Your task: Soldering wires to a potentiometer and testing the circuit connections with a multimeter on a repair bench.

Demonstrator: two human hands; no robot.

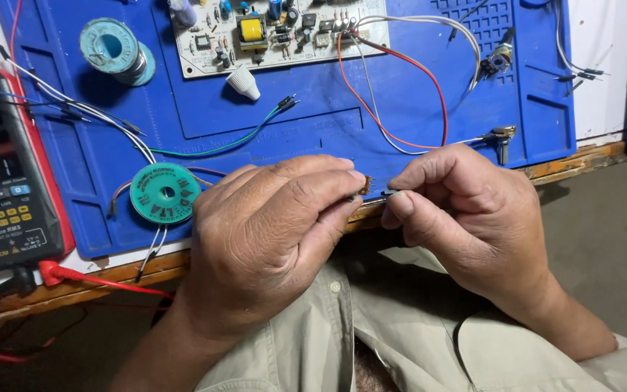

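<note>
Khaki shirt cloth lies nearest, under the two hands, which meet at the bench point(575, 156) edge: the left hand point(270, 232) pinches a tiny brown part point(366, 187) between thumb and forefinger, and the right hand point(466, 214) is closed on a thin wire point(388, 192) touching that part. Just beyond the left hand, on the blue mat point(313, 109), sits a green reel point(165, 192), with a meter point(5, 174) further left. Beyond both hands lie a circuit board point(277, 33), a solder spool point(114, 47) and a white cap point(244, 84).
</note>
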